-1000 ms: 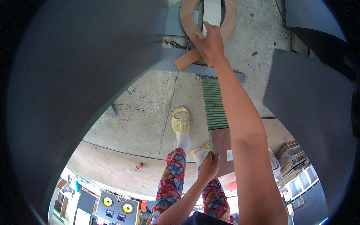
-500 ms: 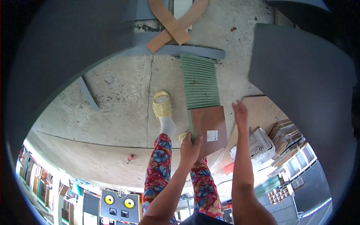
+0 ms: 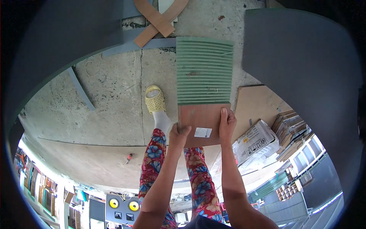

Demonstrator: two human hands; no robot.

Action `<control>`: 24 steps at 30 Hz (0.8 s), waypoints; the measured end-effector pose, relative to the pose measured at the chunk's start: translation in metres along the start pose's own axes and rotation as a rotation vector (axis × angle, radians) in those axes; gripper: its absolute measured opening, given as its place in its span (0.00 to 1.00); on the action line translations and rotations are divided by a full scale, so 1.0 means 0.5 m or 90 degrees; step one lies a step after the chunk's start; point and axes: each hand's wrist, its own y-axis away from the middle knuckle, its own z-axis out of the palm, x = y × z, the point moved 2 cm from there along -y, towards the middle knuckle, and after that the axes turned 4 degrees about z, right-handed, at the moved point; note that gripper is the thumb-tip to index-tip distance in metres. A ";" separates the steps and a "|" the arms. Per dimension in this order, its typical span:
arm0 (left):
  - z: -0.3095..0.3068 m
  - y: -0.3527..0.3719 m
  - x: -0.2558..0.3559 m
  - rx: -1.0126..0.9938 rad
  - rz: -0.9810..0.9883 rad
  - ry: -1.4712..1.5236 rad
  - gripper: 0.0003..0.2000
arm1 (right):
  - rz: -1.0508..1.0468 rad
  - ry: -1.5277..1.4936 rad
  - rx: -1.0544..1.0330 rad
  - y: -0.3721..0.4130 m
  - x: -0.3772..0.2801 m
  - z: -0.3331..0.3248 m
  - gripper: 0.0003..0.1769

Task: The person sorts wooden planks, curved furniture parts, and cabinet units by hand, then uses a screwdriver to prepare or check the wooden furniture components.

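A stack of boards with green edges (image 3: 204,70) stands before my legs, its edges showing as many thin parallel ridges. At its near end is a flat brown board face (image 3: 202,116) with a white printed label (image 3: 203,132). My left hand (image 3: 179,135) grips the left side of this brown end, thumb on the face. On the opposite side, my right hand (image 3: 227,124) is closed round the edge, its thumb also on the face. The fingers beneath are partly hidden, so how many boards they hold cannot be seen.
Crossed brown strips (image 3: 154,28) lie beyond the stack. Large dark grey panels (image 3: 297,53) flank both sides. A yellow clog (image 3: 155,101) is on my foot. A screwdriver (image 3: 129,157) lies on the floor at left. A wrapped carton (image 3: 256,143) and stacked boards (image 3: 289,129) are at right.
My right hand has come from the air at right onto the brown end's right edge. The stack now appears wider and squarer to me. My left hand has shifted slightly left and up.
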 end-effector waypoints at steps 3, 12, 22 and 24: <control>-0.003 -0.008 0.038 0.030 0.060 0.141 0.23 | -0.071 0.011 0.039 0.018 -0.034 -0.025 0.18; -0.020 -0.019 0.033 0.027 0.078 0.532 0.07 | -0.097 0.094 -0.059 0.037 -0.052 -0.057 0.18; -0.018 -0.017 0.023 0.043 0.097 0.497 0.07 | -0.085 0.080 -0.059 0.049 -0.024 -0.052 0.18; -0.017 -0.018 0.022 0.048 0.101 0.492 0.07 | -0.080 0.072 -0.058 0.051 -0.020 -0.050 0.18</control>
